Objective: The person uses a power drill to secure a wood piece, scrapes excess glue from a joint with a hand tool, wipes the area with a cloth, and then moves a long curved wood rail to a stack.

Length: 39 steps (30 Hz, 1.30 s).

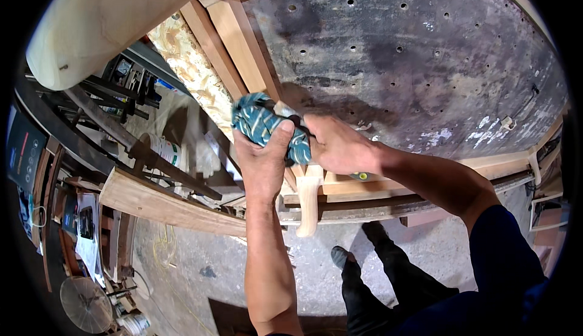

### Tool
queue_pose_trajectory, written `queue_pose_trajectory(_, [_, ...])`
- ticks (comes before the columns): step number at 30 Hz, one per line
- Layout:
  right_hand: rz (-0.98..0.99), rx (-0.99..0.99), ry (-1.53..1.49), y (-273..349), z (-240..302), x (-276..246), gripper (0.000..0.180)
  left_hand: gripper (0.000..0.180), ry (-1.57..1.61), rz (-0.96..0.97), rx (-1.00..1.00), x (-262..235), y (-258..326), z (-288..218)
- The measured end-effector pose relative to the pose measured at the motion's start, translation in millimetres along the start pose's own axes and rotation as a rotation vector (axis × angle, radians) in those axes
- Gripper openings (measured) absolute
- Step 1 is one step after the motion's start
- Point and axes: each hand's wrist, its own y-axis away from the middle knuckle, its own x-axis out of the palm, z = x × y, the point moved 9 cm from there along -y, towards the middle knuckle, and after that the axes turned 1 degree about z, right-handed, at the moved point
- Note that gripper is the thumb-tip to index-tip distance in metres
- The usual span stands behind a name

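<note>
My left hand (264, 157) is closed around a bunched teal cloth (261, 120) with a pale leaf-like pattern, the thumb pressed on top. My right hand (340, 145) is closed against the cloth's right side. Between the hands a small pale and dark piece shows; what my right fingers grip is mostly hidden by the cloth. Just below the hands, a pale curved wooden piece (308, 205) sticks out past the bench edge toward me.
A dark, stained board with rows of holes (364, 32) fills the upper right. Wooden strips (240, 44) lie beside it. A large smooth wooden piece (121, 14) juts in at upper left. Metal bars, a white bucket (164, 149) and a curved plank (164, 202) are at left.
</note>
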Motion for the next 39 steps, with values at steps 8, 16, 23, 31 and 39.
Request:
queue_pose_trajectory(8, [0.146, 0.137, -0.226, 10, -10, -5, 0.021, 0.018, 0.04, -0.092, -0.098, 11, -7, 1])
queue_pose_trajectory(16, [0.097, 0.223, -0.281, 14, -1, -19, 0.024, 0.016, -0.062, -0.09, 0.002, 7, -30, -11])
queue_pose_trajectory(23, [-0.032, 0.019, -0.342, -27, 47, -46, 0.033, 0.025, -0.166, -0.137, 0.041, -45, -36, -7])
queue_pose_trajectory(31, [-0.12, -0.027, -0.397, -132, 82, -69, 0.035, 0.022, -0.129, 0.117, -0.019, -11, -43, 5])
queue_pose_trajectory(39, [-0.361, -0.124, -0.638, -115, 70, -72, 0.032, 0.025, -0.092, 0.15, -0.045, -8, -39, 7])
